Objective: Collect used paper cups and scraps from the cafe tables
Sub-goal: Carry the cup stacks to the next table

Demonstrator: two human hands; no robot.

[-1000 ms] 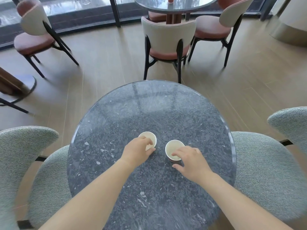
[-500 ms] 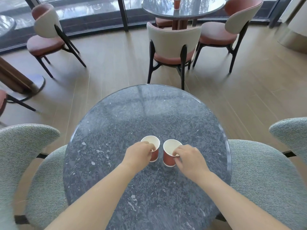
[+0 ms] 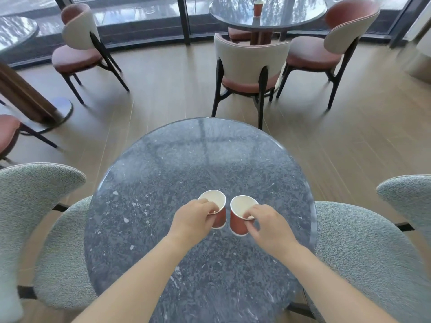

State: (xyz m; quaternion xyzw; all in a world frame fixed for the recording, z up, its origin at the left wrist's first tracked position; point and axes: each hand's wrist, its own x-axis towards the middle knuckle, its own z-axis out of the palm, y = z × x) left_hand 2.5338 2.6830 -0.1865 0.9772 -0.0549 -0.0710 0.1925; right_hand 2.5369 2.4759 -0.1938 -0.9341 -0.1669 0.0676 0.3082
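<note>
A round bench (image 3: 198, 159) of dark grey speckled stone, glossy enough to mirror the windows, fills the middle of the view. Two red paper cups with white insides sit over its near half, just beside each other with a narrow gap between them. The left hand (image 3: 193, 220) pinches the near rim of the left cup (image 3: 215, 200), fingers curled over the edge. The right hand (image 3: 268, 227) is clamped the same way on the near rim of the right cup (image 3: 241, 205). Both cups lean a little; whether their bases touch the stone cannot be told.

Grey fabric chairs flank the bench, one on the left (image 3: 35, 201) and one on the right (image 3: 361, 252). The floor (image 3: 163, 89) is pale wood planking. Beyond stands a cream-backed chair (image 3: 250, 59) with a rust seat, and behind it a second round bench (image 3: 296, 12) carrying a small red cup (image 3: 257, 7). Dark-framed glass walls (image 3: 140, 10) close the far side.
</note>
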